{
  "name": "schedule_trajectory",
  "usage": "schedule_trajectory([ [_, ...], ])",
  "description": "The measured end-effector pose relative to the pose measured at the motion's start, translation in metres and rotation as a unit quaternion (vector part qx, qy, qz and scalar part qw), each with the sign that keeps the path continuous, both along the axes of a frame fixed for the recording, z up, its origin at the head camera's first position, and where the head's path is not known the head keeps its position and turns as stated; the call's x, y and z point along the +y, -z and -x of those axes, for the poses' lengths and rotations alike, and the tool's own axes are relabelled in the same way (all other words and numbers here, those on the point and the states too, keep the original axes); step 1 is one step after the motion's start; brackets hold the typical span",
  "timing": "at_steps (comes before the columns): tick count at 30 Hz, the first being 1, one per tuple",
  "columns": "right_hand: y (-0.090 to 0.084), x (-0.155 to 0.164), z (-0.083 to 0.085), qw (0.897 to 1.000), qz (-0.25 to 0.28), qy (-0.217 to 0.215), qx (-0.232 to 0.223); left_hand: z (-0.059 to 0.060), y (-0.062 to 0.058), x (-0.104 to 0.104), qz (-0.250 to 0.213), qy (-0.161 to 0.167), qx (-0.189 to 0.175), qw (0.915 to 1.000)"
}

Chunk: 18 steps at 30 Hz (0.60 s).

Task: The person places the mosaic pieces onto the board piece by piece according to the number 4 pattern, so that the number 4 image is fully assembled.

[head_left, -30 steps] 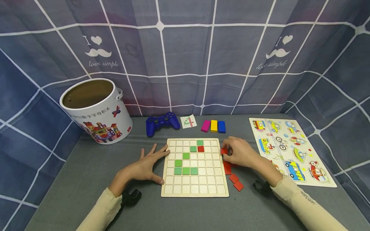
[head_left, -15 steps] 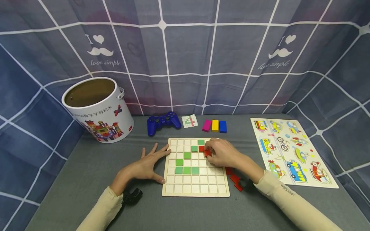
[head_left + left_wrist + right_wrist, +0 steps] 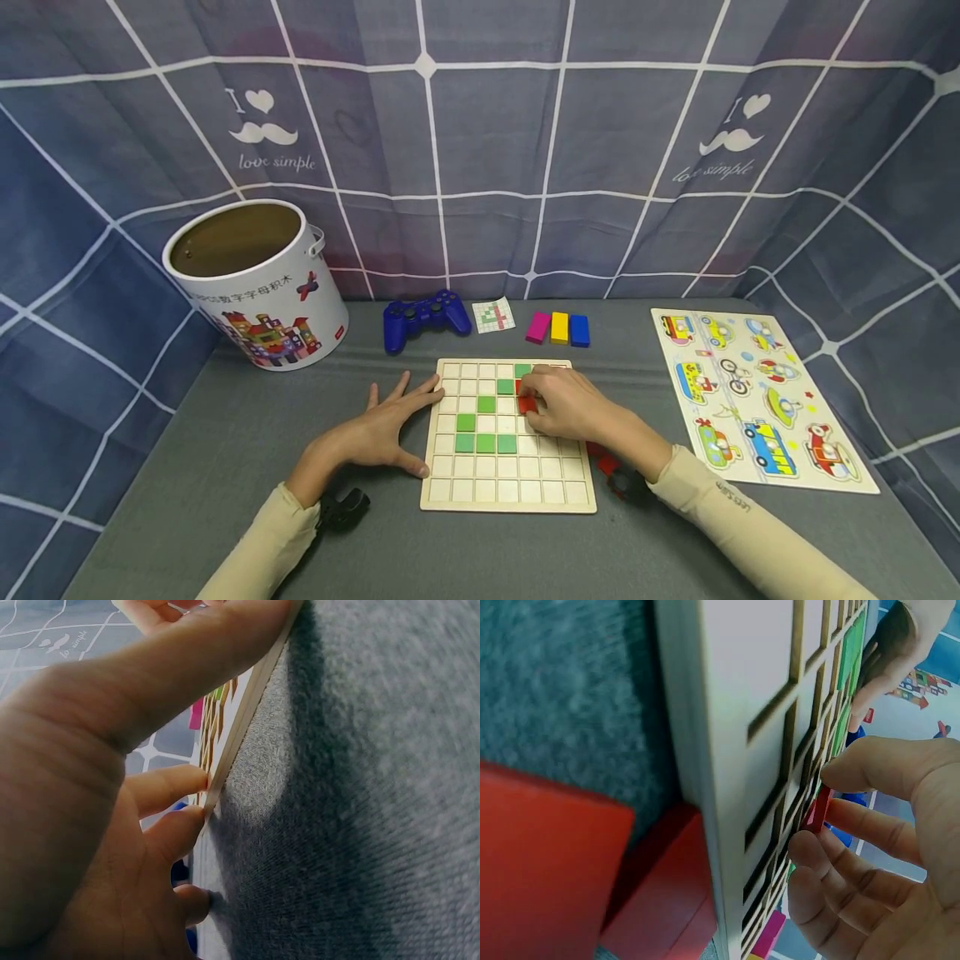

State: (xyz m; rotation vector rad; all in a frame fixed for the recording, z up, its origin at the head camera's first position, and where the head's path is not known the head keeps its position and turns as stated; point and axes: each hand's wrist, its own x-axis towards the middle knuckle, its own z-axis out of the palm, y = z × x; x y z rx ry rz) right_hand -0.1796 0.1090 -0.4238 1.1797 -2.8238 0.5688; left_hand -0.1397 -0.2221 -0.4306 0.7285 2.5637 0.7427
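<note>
A pale wooden grid board lies flat on the grey table, with several green tiles set in its cells. My right hand reaches over the board and pinches a red tile just below another red tile in the upper middle rows. In the right wrist view the red tile sits between thumb and fingers against the board. My left hand lies flat, fingers spread, touching the board's left edge.
Loose red tiles lie right of the board, partly under my right forearm. Behind the board are a blue game controller, a small pattern card and pink, yellow and blue blocks. A white bucket stands back left; a vehicle puzzle lies at right.
My right hand carried a red tile from the pile right of the board leftward over the grid to a cell below the placed red tile. The left hand stayed put.
</note>
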Motion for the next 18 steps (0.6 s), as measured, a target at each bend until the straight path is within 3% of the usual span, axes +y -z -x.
schedule_trajectory([
  [18, -0.0011, -0.0023, 0.0033, 1.0, 0.004, -0.011, -0.009, -0.0007, -0.0008, 0.0004, -0.002, 0.001, -0.002, 1.0],
])
